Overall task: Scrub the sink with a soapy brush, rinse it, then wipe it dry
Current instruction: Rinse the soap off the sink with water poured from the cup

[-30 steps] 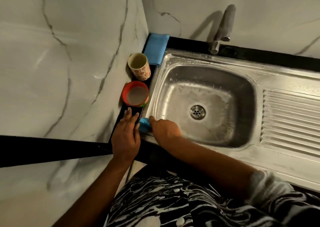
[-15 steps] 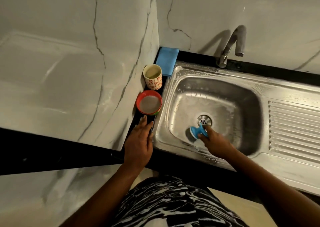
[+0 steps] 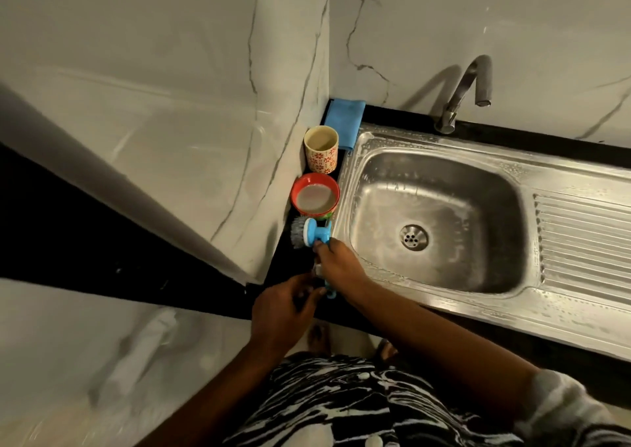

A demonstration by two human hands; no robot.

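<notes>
Brush (image 3: 312, 233) sits over the counter (image 3: 281, 262) left of the sink (image 3: 444, 306), bristles just below the red bowl (image 3: 316, 199). Your right grip (image 3: 338, 265) is curled round its handle. Your left grip (image 3: 283, 310) is at the handle's end; whether it holds, cannot tell.

Single head view, looking steeply down, close above sink (image 3: 375, 159) corner.

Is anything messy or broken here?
Nothing looks broken or spilled. The sink wears a white soapy film on its rim and basin, which fits scrubbing. The brush is out of the basin, held sideways by the right hand over the black ledge, bristles toward the wall.
</notes>
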